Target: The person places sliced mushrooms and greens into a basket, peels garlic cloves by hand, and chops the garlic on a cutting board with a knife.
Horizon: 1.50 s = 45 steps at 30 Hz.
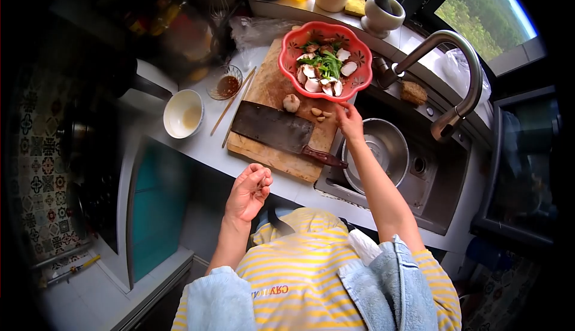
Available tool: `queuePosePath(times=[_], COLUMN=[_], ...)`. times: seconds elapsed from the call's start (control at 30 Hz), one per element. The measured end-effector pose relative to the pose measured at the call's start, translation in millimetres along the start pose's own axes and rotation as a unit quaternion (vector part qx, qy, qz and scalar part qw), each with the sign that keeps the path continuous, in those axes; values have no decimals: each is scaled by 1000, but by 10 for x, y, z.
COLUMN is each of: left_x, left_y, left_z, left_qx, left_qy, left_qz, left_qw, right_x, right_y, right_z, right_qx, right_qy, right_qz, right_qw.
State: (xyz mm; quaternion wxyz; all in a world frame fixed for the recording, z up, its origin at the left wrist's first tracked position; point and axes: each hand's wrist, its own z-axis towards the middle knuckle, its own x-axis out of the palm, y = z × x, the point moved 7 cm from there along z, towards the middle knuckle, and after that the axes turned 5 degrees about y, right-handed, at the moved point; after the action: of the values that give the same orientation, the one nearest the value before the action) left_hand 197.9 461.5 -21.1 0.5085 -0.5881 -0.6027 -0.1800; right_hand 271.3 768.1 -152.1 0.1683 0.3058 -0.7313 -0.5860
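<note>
My left hand (249, 191) hovers in front of the counter edge, its fingers curled into a pinch; what is in them, if anything, cannot be made out. My right hand (350, 123) is at the right side of the wooden cutting board (272, 158), its bent fingertips just below the rim of a red scalloped bowl (286, 70). Sliced mushrooms (312, 84) and cut greens (327, 64) fill the bowl. Beside that hand lie several garlic cloves (317, 113) and a garlic bulb (291, 103). A dark cleaver (272, 128) rests flat on the board, handle toward the sink.
A metal basin (398, 137) sits in the sink (450, 202) under a curved faucet (473, 61). Left of the board are chopsticks (235, 100), a glass of brown sauce (227, 87) and a white bowl (174, 117). A mortar (378, 18) stands on the sill.
</note>
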Motion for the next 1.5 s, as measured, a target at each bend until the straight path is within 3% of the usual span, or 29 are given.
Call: queuePosePath(times=[0.03, 0.07, 0.13, 0.3, 0.4, 0.43, 0.53, 0.57, 0.6, 0.63, 0.67, 0.77, 0.87, 0.93, 1.07, 1.33, 1.47, 1.5], left_x=[48, 108, 288, 1050, 1473, 1613, 1893, 1922, 1897, 1886, 1843, 1868, 1897, 1940, 1868, 1854, 1791, 1800], left_y=[21, 36, 120, 504, 761, 833, 1018, 1077, 1129, 1170, 1221, 1231, 1211, 1215, 1264, 1110, 1090, 1060], left_z=[50, 104, 219, 497, 495, 474, 411, 402, 429, 422, 425, 439, 425, 385, 380, 330, 325, 302], left_qx=[-19, -29, -59, -113, -80, -50, 182, 216, 145, 74, 2, -4, -2, -26, -113, -31, 15, 2], left_qy=[17, 16, 18, 131, 208, 219, 303, 300, 277, 250, 218, 217, 229, 228, 233, 208, 221, 178], left_qz=[10, 38, 97, 270, 415, 479, 619, 621, 597, 568, 535, 494, 484, 473, 339, 466, 478, 526], left_qw=[1000, 999, 993, 947, 882, 849, 701, 691, 739, 781, 816, 842, 844, 850, 904, 859, 850, 832], right_x=[-37, -65, 73, -63, -238, -302, -453, -493, -548, -610, -676, -870, -932, -957, -959, -911, -930, -944], right_y=[132, -247, 330, 1335, 1535, 1557, 1582, 1578, 1579, 1615, 1628, 1586, 1548, 1498, 1472, 1463, 1608, 1655], right_z=[-251, -222, -753, -1547, -1758, -1804, -1935, -1977, -2022, -2077, -2122, -2247, -2344, -2339, -2300, -2230, -2236, -2246], right_qx=[118, 192, 226, 101, 44, 24, -23, -35, -44, -46, -49, -53, -30, -38, -24, 4, -27, -42], right_qy=[17, 129, 172, 206, 187, 166, 101, 80, 58, 49, 38, -13, 29, 20, 55, 28, 12, 8], right_qz=[188, 429, 641, 686, 699, 676, 592, 558, 521, 542, 484, 302, 267, 320, 394, 344, 217, 169], right_qw=[975, 873, 713, 691, 689, 718, 799, 825, 850, 838, 873, 952, 963, 946, 917, 938, 976, 985])
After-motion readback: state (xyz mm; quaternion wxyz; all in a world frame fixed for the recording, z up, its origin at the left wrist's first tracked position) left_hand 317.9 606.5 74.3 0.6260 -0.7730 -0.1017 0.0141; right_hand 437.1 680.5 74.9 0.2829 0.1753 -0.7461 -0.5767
